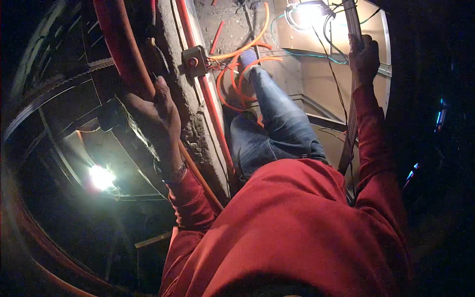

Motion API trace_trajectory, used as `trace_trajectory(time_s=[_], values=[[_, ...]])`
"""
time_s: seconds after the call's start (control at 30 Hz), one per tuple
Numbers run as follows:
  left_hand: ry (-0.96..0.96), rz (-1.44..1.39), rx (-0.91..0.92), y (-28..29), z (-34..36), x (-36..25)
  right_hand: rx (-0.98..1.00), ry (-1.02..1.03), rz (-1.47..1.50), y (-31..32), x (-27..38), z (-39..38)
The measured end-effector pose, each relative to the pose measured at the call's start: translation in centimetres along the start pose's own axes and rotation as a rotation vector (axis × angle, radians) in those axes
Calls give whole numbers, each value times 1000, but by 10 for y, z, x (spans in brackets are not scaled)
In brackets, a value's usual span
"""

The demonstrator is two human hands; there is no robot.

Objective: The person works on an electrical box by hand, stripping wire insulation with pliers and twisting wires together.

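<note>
My left hand point(159, 115) is wrapped around a thick red pipe point(123, 42) that runs down from the top. Below that hand, a thinner-looking orange stretch of pipe point(200, 178) passes under my forearm. At the right, my right hand point(365, 59) grips a long narrow upright bar point(352, 22), with my fingers closed around it. Between my hands, a small dark box with a round orange opening point(194, 61) sits on a second red pipe point(213, 111). Several thin wires point(222, 63) stick out of the box.
Orange tubing point(237, 86) loops around my foot point(249, 57). A bright lamp point(312, 11) shines by a tan panel point(346, 42), with cables hanging below. A rough masonry edge point(193, 123) runs beside the second pipe. Another lamp point(101, 176) glows at a lower level to the left.
</note>
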State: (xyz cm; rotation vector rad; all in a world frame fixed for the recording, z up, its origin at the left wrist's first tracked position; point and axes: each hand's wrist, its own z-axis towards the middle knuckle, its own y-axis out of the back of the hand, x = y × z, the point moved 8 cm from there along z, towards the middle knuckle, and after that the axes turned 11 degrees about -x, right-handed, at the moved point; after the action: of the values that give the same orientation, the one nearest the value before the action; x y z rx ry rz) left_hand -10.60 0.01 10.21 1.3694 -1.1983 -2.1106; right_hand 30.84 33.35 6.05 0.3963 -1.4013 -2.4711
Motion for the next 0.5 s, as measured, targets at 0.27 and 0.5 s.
trace_trajectory(time_s=[0.27,0.5], values=[[-67,24,-31,0,-1,-2,-24,-60,43,-7,-10,-2],[-24,34,-104,3,-2,-1,4,-47,47,-12,-13,-2]])
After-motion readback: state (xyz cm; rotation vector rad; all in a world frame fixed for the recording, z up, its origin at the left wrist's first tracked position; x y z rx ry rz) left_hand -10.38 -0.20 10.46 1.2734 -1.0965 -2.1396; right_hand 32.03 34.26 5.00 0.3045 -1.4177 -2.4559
